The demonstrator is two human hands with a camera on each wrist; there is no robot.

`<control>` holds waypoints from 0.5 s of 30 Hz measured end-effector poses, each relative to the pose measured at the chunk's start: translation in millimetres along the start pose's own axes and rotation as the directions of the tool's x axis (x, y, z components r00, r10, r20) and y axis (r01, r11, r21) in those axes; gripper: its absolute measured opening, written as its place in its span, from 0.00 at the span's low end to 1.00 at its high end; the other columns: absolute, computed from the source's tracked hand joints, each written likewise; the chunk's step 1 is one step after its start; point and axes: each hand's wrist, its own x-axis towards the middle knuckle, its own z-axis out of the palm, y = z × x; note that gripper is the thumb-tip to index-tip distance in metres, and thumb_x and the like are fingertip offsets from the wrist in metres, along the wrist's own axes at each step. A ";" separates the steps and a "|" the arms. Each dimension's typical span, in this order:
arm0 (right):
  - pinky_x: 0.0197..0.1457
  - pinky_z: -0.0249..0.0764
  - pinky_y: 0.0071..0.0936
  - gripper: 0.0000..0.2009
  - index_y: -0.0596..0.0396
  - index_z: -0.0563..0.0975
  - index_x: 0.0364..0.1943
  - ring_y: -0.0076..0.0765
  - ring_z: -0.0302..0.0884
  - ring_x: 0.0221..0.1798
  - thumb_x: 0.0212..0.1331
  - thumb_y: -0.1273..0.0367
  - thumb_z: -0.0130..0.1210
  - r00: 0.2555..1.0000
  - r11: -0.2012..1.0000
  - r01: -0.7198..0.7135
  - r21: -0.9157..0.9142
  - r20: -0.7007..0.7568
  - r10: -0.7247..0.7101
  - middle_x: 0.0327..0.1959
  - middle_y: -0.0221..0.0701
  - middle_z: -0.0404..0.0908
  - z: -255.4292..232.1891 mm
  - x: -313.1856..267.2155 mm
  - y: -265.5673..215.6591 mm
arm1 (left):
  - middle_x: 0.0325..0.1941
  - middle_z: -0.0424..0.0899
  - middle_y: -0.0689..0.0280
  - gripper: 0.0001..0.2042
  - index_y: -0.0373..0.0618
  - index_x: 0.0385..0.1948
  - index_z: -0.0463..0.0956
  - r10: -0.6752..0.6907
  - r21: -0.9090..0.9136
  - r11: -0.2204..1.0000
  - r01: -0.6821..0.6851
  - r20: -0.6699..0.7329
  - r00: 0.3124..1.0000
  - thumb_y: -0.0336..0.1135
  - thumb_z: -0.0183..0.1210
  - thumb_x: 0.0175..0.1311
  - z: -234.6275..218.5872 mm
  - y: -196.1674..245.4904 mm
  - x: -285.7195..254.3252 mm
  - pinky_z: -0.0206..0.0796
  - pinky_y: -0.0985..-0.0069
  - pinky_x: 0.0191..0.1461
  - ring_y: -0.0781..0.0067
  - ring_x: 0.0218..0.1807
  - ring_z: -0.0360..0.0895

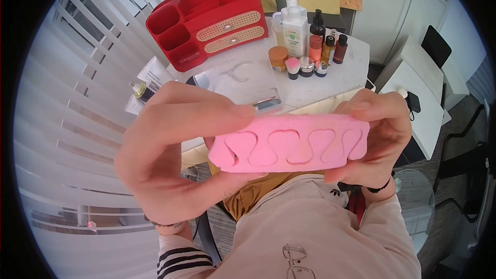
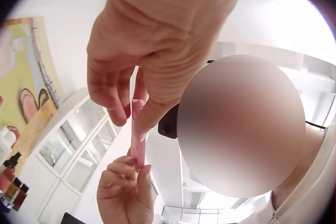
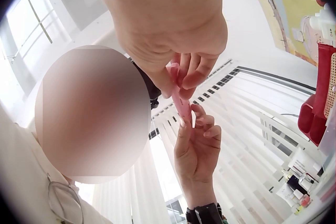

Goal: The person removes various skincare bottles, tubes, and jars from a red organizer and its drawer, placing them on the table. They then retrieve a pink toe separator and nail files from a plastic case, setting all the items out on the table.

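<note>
A pink foam toe separator (image 1: 289,147) is held up close before the head camera, its broad side showing curved cut lines. My left hand (image 1: 160,144) pinches its left end between thumb and fingers. At the other end, my right hand (image 1: 380,137) pinches it with the thumb below and a finger on top. In the left wrist view the toe separator (image 2: 138,148) appears edge-on, a thin pink strip running between both hands. From the right wrist, the left hand (image 3: 199,153) shows below, its fingertips at the strip's lower end.
Beyond the hands, a white table (image 1: 330,85) carries a red organizer (image 1: 191,13) with drawers. Bottles and jars cluster around a white bottle (image 1: 295,33) at its right. A clear case (image 1: 214,88) with nippers (image 1: 236,72) lies in front. Tubes (image 1: 153,72) stand at the left.
</note>
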 end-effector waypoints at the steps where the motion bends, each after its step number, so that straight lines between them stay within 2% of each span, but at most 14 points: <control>1: 0.39 0.74 0.23 0.38 0.61 0.75 0.51 0.28 0.79 0.38 0.33 0.65 0.87 1.000 1.000 0.015 -0.027 0.013 -0.015 0.37 0.35 0.81 -1.4 0.2 0.4 | 0.43 0.82 0.55 0.31 0.35 0.51 0.79 0.008 0.005 1.000 -0.008 0.002 1.000 0.27 0.81 0.39 -0.8 -0.5 0.2 0.70 0.76 0.47 0.69 0.43 0.80; 3: 0.39 0.74 0.23 0.38 0.60 0.75 0.51 0.28 0.79 0.38 0.34 0.65 0.87 0.999 0.998 0.028 -0.052 0.026 -0.027 0.37 0.35 0.81 -2.0 -0.1 0.8 | 0.43 0.82 0.55 0.31 0.36 0.51 0.79 0.015 0.009 1.000 -0.015 0.006 1.000 0.27 0.81 0.39 0.1 -0.7 -0.4 0.70 0.76 0.46 0.69 0.43 0.80; 5: 0.39 0.74 0.23 0.38 0.59 0.75 0.51 0.29 0.81 0.38 0.35 0.65 0.87 1.000 0.999 0.030 -0.030 0.011 -0.029 0.37 0.36 0.82 -1.6 -0.4 0.8 | 0.42 0.82 0.56 0.34 0.34 0.52 0.78 -0.015 -0.066 0.998 0.012 -0.043 0.999 0.28 0.83 0.37 4.8 -0.3 -0.9 0.70 0.76 0.46 0.69 0.42 0.80; 8: 0.39 0.75 0.23 0.37 0.59 0.74 0.51 0.29 0.81 0.38 0.36 0.65 0.86 0.997 0.996 0.065 -0.062 0.036 -0.063 0.37 0.37 0.82 -4.1 0.1 2.2 | 0.42 0.82 0.57 0.36 0.33 0.52 0.78 -0.076 -0.024 0.997 0.075 -0.063 0.995 0.28 0.84 0.33 11.3 6.3 1.6 0.69 0.76 0.45 0.70 0.42 0.80; 11: 0.39 0.76 0.24 0.37 0.59 0.74 0.52 0.30 0.81 0.38 0.36 0.65 0.86 0.998 0.999 0.048 -0.022 0.031 -0.047 0.38 0.38 0.82 -2.8 0.4 1.6 | 0.42 0.82 0.59 0.37 0.32 0.51 0.80 -0.004 0.012 1.000 0.005 -0.024 1.000 0.27 0.85 0.30 13.9 3.1 4.5 0.68 0.76 0.44 0.71 0.41 0.79; 15: 0.40 0.78 0.25 0.38 0.60 0.74 0.52 0.31 0.83 0.39 0.35 0.65 0.87 0.999 0.999 0.033 -0.004 0.023 -0.032 0.38 0.38 0.82 0.9 -0.3 0.7 | 0.40 0.83 0.59 0.33 0.33 0.47 0.81 -0.023 0.005 1.000 0.023 -0.026 0.999 0.27 0.84 0.31 16.3 6.9 5.6 0.67 0.77 0.43 0.73 0.40 0.79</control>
